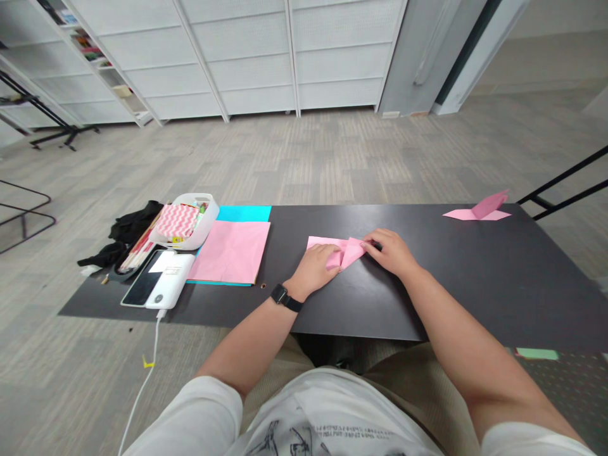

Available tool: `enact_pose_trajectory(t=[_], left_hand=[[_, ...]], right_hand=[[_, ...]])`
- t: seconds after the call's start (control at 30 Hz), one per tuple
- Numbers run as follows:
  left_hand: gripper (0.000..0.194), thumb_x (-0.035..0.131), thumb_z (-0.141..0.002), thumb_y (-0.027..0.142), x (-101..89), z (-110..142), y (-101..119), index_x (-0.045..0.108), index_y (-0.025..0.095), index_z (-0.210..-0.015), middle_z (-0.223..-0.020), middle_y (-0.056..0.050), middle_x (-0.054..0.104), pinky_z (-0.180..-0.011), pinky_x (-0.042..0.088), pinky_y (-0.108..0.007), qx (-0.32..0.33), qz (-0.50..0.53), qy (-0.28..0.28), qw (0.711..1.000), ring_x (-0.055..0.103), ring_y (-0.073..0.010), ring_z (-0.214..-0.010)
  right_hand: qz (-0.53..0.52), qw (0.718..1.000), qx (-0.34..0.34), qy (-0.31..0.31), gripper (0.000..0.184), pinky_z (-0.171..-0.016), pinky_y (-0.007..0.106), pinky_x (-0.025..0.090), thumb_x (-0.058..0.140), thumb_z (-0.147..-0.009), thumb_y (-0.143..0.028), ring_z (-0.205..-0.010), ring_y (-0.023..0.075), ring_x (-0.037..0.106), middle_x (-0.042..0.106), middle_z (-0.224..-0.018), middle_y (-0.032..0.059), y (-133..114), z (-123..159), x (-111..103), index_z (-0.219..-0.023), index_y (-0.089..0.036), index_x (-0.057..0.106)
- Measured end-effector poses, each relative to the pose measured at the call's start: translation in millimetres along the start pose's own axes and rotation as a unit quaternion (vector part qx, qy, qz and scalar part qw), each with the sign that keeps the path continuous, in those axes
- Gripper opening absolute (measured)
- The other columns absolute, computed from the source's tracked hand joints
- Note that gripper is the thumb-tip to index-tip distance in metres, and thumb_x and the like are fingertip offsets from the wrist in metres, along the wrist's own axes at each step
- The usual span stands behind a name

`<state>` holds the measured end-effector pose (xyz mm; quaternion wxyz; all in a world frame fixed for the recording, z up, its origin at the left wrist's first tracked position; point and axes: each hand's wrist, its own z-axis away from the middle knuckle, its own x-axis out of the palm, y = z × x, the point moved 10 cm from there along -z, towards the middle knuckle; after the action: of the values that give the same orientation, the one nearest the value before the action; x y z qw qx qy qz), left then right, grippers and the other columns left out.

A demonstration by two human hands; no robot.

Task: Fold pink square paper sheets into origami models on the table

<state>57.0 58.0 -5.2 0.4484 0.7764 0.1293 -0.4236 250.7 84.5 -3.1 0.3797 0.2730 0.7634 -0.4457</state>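
Note:
A partly folded sheet of pink paper (352, 252) lies on the dark table in front of me, with a pointed flap on its right side. My left hand (316, 266) rests over its left part, thumb and fingers curled around the fold and holding it against the tabletop. My right hand (389, 250) pinches the paper's right corner between thumb and fingertips. Something small and dark shows by the right fingers; I cannot make out what it is. A black watch (280, 294) is on my left wrist.
Left on the table (475, 278) lie a stack of pink sheets (232, 252) over blue ones, a white basket (208, 223), a phone (142, 278), a white device (171, 282) with a cable, and black cloth (135, 223). A folded pink paper shape (477, 213) stands far right.

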Motion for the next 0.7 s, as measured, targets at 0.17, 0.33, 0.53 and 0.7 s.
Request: enact_pose_trajectory(t=[0.17, 0.33, 0.53, 0.7], left_hand=[[0.048, 0.075, -0.091, 0.024, 0.7, 1.5, 10.9, 0.063, 0.023, -0.138, -0.141, -0.008, 0.07, -0.118, 0.049, -0.045, 0.016, -0.004, -0.006, 1.0, 0.065, -0.0278, -0.13], [0.04, 0.071, -0.097, 0.031, 2.8, 2.3, 15.5, 0.069, 0.026, -0.137, -0.136, -0.007, 0.072, -0.116, 0.049, -0.046, 0.032, -0.034, -0.016, 0.999, 0.064, -0.0274, -0.127], [0.032, 0.073, -0.098, 0.033, 8.9, 2.6, 12.7, 0.077, 0.027, -0.129, -0.131, -0.006, 0.072, -0.113, 0.051, -0.046, 0.033, -0.053, -0.018, 0.998, 0.064, -0.0271, -0.122], [0.031, 0.071, -0.1, 0.034, 11.9, 2.7, 13.3, 0.077, 0.027, -0.13, -0.134, -0.007, 0.07, -0.116, 0.049, -0.048, 0.031, -0.077, -0.018, 0.996, 0.062, -0.0278, -0.126]], right_hand=[[0.003, 1.0, 0.005, 0.005, 0.019, -0.084, 0.039, 0.046, 0.061, -0.102, -0.038, -0.085, 0.0237, 0.065, 0.072, -0.09, 0.0059, 2.0, -0.9, 2.5, -0.102, -0.025, 0.075], [0.006, 1.0, 0.014, 0.01, 0.02, -0.084, 0.039, 0.047, 0.062, -0.102, -0.039, -0.086, 0.024, 0.065, 0.071, -0.089, 0.0058, 3.2, -1.9, 6.4, -0.108, -0.025, 0.076], [0.023, 0.999, 0.023, 0.015, 0.019, -0.086, 0.04, 0.046, 0.063, -0.101, -0.037, -0.086, 0.0244, 0.065, 0.072, -0.092, 0.0062, 4.4, -1.6, 7.7, -0.109, -0.026, 0.076], [0.045, 0.998, 0.027, 0.02, 0.02, -0.087, 0.04, 0.044, 0.062, -0.102, -0.038, -0.088, 0.0255, 0.065, 0.073, -0.093, 0.007, 6.0, -3.2, 10.7, -0.11, -0.026, 0.076]])
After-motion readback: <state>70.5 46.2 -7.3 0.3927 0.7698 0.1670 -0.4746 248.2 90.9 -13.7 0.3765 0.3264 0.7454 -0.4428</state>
